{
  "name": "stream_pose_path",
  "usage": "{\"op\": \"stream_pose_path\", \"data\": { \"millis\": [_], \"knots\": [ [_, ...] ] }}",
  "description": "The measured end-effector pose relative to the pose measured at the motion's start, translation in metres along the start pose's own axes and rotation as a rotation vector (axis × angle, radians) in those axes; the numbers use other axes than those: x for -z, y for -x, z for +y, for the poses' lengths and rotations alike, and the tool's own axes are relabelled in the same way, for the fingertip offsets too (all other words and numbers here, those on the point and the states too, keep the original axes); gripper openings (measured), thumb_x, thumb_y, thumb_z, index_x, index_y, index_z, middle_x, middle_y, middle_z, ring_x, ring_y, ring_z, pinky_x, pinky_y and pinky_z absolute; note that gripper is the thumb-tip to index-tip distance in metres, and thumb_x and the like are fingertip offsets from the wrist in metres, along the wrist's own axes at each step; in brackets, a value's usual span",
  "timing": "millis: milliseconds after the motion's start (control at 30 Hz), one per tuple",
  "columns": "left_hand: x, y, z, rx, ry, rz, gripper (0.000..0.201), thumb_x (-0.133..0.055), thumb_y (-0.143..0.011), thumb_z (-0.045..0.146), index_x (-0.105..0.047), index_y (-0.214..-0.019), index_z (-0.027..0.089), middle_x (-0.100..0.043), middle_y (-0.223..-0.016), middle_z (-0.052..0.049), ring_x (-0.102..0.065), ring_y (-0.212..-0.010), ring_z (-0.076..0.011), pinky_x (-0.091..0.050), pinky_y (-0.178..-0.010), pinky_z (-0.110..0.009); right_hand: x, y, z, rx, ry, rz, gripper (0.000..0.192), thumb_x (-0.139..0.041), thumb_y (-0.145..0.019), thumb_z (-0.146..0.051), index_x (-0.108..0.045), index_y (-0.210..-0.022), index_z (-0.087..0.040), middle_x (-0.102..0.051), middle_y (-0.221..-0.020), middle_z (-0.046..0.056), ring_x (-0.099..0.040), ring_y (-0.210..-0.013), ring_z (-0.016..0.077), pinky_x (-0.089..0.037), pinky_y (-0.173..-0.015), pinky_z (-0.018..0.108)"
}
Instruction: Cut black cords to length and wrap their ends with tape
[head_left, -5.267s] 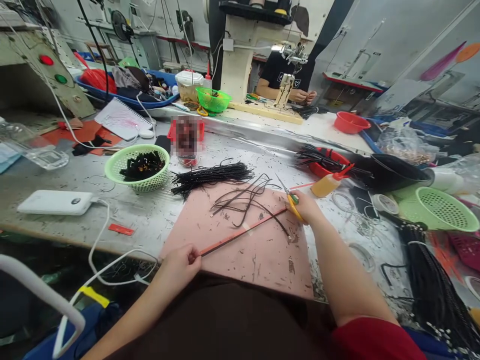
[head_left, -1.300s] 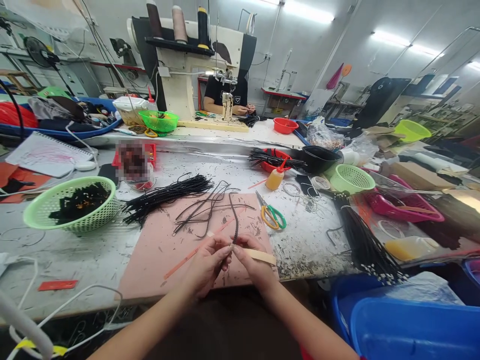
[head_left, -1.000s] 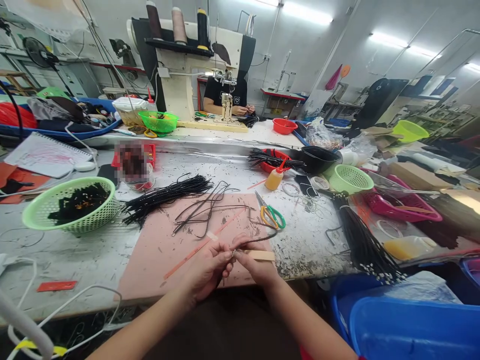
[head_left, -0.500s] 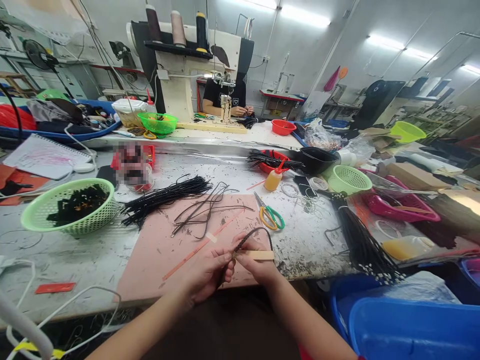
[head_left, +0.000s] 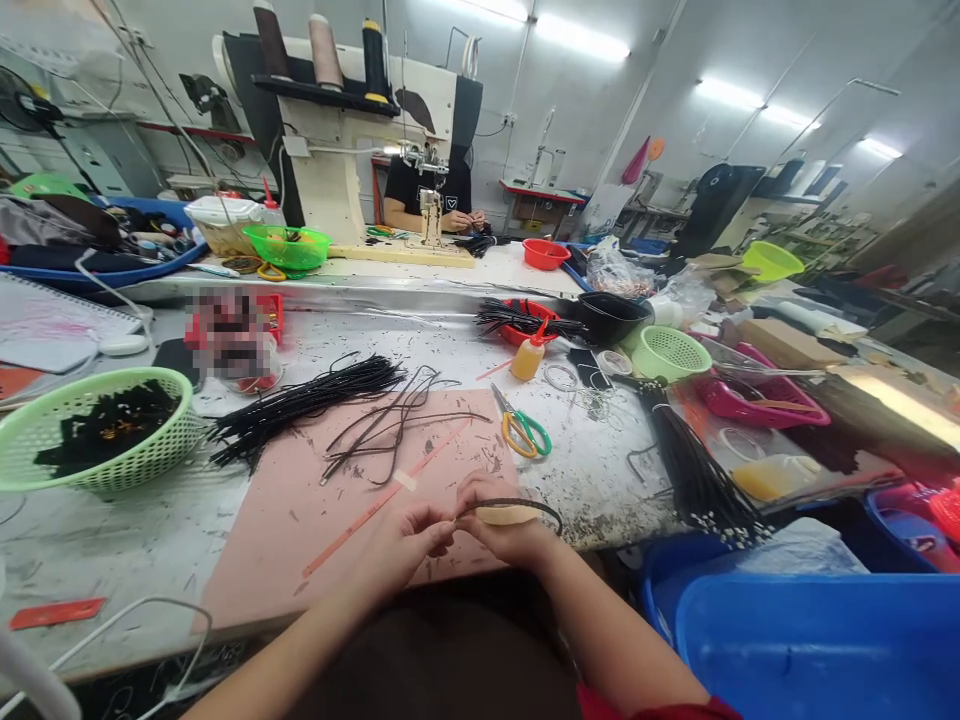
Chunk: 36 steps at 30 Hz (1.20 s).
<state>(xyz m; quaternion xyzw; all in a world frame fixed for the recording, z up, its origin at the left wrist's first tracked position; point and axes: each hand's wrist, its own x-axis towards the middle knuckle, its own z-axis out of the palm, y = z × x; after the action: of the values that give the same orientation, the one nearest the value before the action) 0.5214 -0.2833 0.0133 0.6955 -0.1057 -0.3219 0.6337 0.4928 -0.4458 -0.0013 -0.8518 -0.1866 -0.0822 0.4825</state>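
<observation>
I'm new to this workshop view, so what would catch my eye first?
At bottom centre, the left hand and right hand pinch a thin black cord over a pink mat. Yellow-and-green scissors lie just beyond, and a green basket sits far left.

Both forearms bare to past the elbow, no watch, rings or gloves. Left hand (head_left: 401,545) & right hand (head_left: 504,520) uncovered, nails short, unpainted. Red sleeve (head_left: 645,705) edge shows at right upper arm, bottom of frame. Dark brown garment (head_left: 450,660) over lap/torso.
</observation>
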Motion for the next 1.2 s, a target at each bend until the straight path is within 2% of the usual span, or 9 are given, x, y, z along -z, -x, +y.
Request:
{"op": "stream_pose_path", "data": {
  "millis": [167,300,467,567,700,867,1033,1100,1200],
  "knots": [
    [-0.003,-0.006,-0.006,0.183,0.100,0.013,0.024,-0.066,-0.058,0.035,-0.053,-0.051,0.016,-0.054,-0.049,0.003,-0.046,-0.047,-0.0090,-0.037,-0.052,-0.023,0.035,0.003,0.033,-0.312,0.584,-0.079,0.014,-0.050,-0.075,-0.012,-0.062,-0.075,-0.019,-0.061,-0.085,0.003,-0.052,-0.087,0.0176,-0.038,-0.080,0.030],
    [-0.003,-0.009,-0.006,0.385,0.275,0.017,0.024,-0.068,-0.056,0.032,-0.051,-0.054,0.015,-0.056,-0.048,0.002,-0.045,-0.041,-0.0063,-0.033,-0.044,-0.019,0.080,0.007,0.065,-0.584,0.771,-0.071,0.033,-0.044,-0.075,-0.011,-0.061,-0.103,-0.019,-0.061,-0.098,0.006,-0.053,-0.091,0.0203,-0.038,-0.077,0.029],
    [0.002,-0.013,-0.011,0.344,0.430,0.081,0.022,-0.070,-0.054,0.028,-0.053,-0.057,0.015,-0.055,-0.045,0.003,-0.045,-0.039,-0.0051,-0.033,-0.042,-0.017,0.124,0.011,0.091,-0.876,0.898,-0.026,0.032,-0.048,-0.076,-0.031,-0.065,-0.093,-0.010,-0.064,-0.089,0.015,-0.058,-0.086,0.0252,-0.041,-0.071,0.030],
    [0.003,-0.014,-0.014,0.304,0.417,0.129,0.022,-0.070,-0.055,0.029,-0.055,-0.059,0.014,-0.057,-0.049,0.002,-0.048,-0.043,-0.0063,-0.035,-0.043,-0.017,0.129,0.007,0.093,-0.962,0.951,0.023,0.042,-0.043,-0.079,-0.041,-0.064,-0.090,-0.006,-0.063,-0.089,0.021,-0.058,-0.087,0.0300,-0.041,-0.071,0.036],
    [0.001,-0.016,-0.013,0.235,0.339,0.196,0.023,-0.070,-0.054,0.032,-0.054,-0.057,0.015,-0.058,-0.051,0.001,-0.050,-0.045,-0.0075,-0.037,-0.045,-0.019,0.104,-0.011,0.088,-0.872,0.926,0.073,0.044,-0.033,-0.085,-0.039,-0.052,-0.112,-0.010,-0.057,-0.109,0.019,-0.054,-0.099,0.0263,-0.040,-0.077,0.033],
    [0.001,-0.014,-0.012,0.180,0.284,0.230,0.025,-0.070,-0.052,0.032,-0.055,-0.059,0.015,-0.059,-0.052,0.002,-0.049,-0.045,-0.0078,-0.036,-0.045,-0.020,0.074,-0.033,0.087,-0.777,0.787,0.011,0.054,-0.048,-0.075,-0.022,-0.037,-0.128,-0.016,-0.063,-0.101,0.010,-0.058,-0.090,0.0217,-0.042,-0.068,0.026],
    [0.007,-0.007,-0.007,0.115,0.259,0.241,0.024,-0.068,-0.054,0.035,-0.055,-0.060,0.014,-0.058,-0.051,0.002,-0.047,-0.045,-0.0073,-0.035,-0.044,-0.020,0.069,-0.012,0.066,-0.683,0.507,0.114,0.059,-0.045,-0.075,-0.026,-0.030,-0.131,-0.020,-0.060,-0.082,0.003,-0.057,-0.073,0.0186,-0.042,-0.062,0.027],
    [0.009,-0.005,-0.003,0.107,0.276,0.240,0.023,-0.067,-0.054,0.034,-0.055,-0.058,0.014,-0.057,-0.051,0.002,-0.047,-0.044,-0.0070,-0.034,-0.044,-0.020,0.065,0.006,0.048,-0.545,0.273,0.006,0.052,-0.045,-0.076,-0.027,-0.036,-0.127,-0.021,-0.055,-0.069,-0.002,-0.053,-0.062,0.0154,-0.042,-0.059,0.026],
    [0.011,-0.004,0.002,0.097,0.305,0.248,0.021,-0.066,-0.055,0.032,-0.054,-0.057,0.014,-0.056,-0.050,0.002,-0.045,-0.043,-0.0061,-0.032,-0.042,-0.019,0.056,0.028,0.017,-0.372,0.063,-0.264,0.046,-0.050,-0.075,-0.033,-0.045,-0.119,-0.020,-0.056,-0.078,0.001,-0.052,-0.069,0.0155,-0.042,-0.065,0.026]
  ]
}}
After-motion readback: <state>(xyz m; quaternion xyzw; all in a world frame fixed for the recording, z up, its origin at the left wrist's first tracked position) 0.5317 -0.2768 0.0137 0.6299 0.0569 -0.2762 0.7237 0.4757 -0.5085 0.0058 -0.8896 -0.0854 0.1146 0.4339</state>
